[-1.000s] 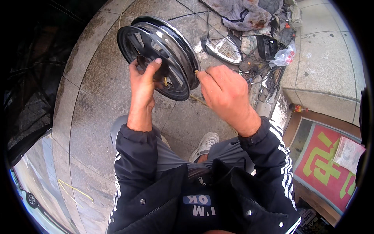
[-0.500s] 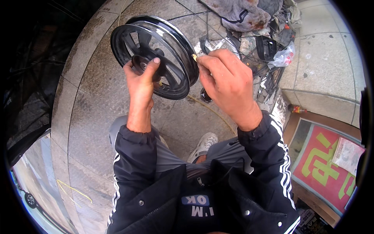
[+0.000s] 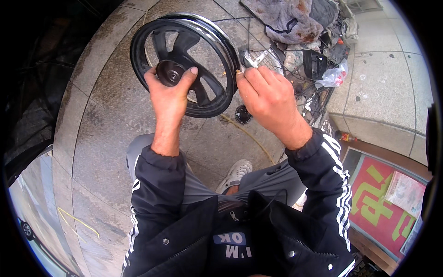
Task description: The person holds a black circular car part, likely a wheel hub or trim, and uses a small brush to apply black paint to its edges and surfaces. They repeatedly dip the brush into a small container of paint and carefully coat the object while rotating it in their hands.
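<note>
A black spoked wheel rim with a shiny edge is held up in front of me. My left hand grips it at the hub, the thumb lying across the near face and the other fingers partly hidden behind. Beside the rim's right edge, my right hand is closed, its fingers pinched together. A tiny yellowish tip shows at the fingertips against the rim; what it belongs to is too small to make out.
A small round black part lies on the paving below my right hand. At the upper right are a stained grey cloth, cables and a clear plastic bag. A framed red board stands at the right, near a stone step.
The wheel rim has turned so its spoked face points more toward me. My right hand has shifted slightly left and down, staying by the rim's edge.
</note>
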